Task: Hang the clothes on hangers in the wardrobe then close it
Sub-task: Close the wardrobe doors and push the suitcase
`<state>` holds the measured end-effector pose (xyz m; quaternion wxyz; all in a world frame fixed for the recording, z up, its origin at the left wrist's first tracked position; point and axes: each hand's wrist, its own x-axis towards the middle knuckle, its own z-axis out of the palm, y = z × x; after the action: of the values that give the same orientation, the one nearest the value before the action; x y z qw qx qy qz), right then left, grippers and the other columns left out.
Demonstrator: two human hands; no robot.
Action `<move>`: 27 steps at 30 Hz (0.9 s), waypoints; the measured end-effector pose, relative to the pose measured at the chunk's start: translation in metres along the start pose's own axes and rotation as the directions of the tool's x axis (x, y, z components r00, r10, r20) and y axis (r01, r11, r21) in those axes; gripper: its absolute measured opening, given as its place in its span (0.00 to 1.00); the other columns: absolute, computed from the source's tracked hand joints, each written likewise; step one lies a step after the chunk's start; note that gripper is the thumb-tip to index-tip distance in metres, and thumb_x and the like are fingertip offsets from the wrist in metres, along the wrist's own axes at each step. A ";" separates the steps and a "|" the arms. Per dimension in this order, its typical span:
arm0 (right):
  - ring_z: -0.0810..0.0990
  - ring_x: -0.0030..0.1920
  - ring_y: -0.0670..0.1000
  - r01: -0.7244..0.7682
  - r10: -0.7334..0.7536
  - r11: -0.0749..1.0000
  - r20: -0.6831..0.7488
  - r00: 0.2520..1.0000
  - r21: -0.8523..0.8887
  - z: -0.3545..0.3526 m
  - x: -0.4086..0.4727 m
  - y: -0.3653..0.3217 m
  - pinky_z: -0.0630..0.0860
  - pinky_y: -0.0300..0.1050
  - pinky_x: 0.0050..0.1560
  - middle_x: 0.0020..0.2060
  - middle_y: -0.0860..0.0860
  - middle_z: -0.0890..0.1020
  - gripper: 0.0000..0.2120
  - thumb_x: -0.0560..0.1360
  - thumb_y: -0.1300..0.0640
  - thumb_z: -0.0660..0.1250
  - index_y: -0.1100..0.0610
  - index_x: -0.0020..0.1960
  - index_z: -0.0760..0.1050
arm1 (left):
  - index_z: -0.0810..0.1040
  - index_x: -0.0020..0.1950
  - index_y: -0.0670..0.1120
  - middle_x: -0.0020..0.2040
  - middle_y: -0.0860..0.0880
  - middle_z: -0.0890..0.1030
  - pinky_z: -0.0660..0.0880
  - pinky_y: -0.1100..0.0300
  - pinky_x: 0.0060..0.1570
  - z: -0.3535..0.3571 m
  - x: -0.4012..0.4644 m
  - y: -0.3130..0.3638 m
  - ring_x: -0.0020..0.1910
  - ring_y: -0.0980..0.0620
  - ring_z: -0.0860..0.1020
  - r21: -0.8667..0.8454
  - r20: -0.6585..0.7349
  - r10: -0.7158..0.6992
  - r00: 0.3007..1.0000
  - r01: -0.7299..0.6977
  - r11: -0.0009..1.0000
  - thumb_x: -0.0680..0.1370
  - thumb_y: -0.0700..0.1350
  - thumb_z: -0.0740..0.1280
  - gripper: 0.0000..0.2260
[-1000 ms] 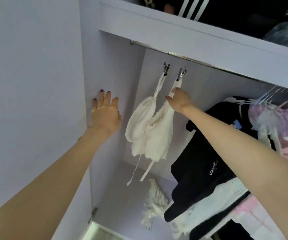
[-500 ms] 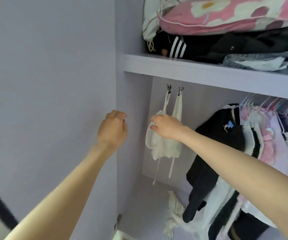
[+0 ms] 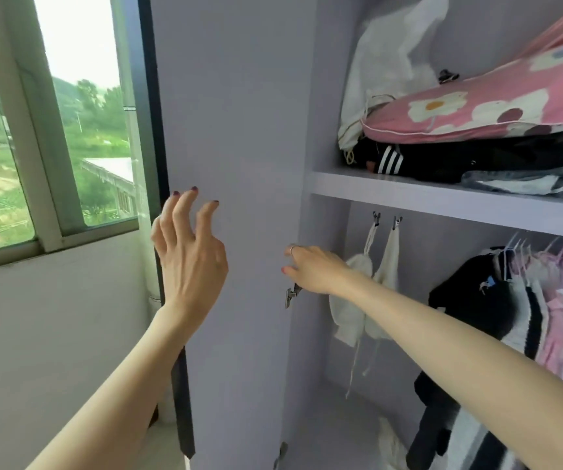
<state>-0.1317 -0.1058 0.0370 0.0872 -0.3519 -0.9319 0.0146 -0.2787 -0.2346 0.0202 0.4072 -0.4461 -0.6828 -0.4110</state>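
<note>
The wardrobe (image 3: 327,334) stands open, its door (image 3: 239,164) swung out to the left beside the window (image 3: 52,130). On the shelf (image 3: 442,201) lies a pink flowered pillow (image 3: 476,110) on dark folded clothes (image 3: 510,157). Below it dark and pink garments (image 3: 527,307) hang at the right, and a white top (image 3: 358,310) hangs from two clips (image 3: 386,220) at the left. The right hand (image 3: 314,269), fingers loose and holding nothing, is just in front of that top, by the hinge (image 3: 292,295). The left hand (image 3: 188,252), fingers spread and bent, empty, is at the door's outer edge.
</note>
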 end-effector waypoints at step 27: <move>0.76 0.62 0.55 -0.260 0.035 0.510 0.282 0.959 0.820 -0.041 -0.097 0.045 0.74 0.56 0.62 0.62 0.56 0.76 0.22 0.77 0.69 0.60 0.57 0.68 0.66 | 0.45 0.75 0.59 0.77 0.56 0.50 0.52 0.56 0.74 0.022 -0.006 0.098 0.75 0.57 0.51 -0.810 0.317 0.484 0.815 -0.033 0.586 0.79 0.60 0.45 0.25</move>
<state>-0.0235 -0.1372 0.0581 0.1383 -0.3386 -0.7753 0.5149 -0.1887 -0.1897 0.0263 0.0381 -0.7662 -0.4436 -0.4634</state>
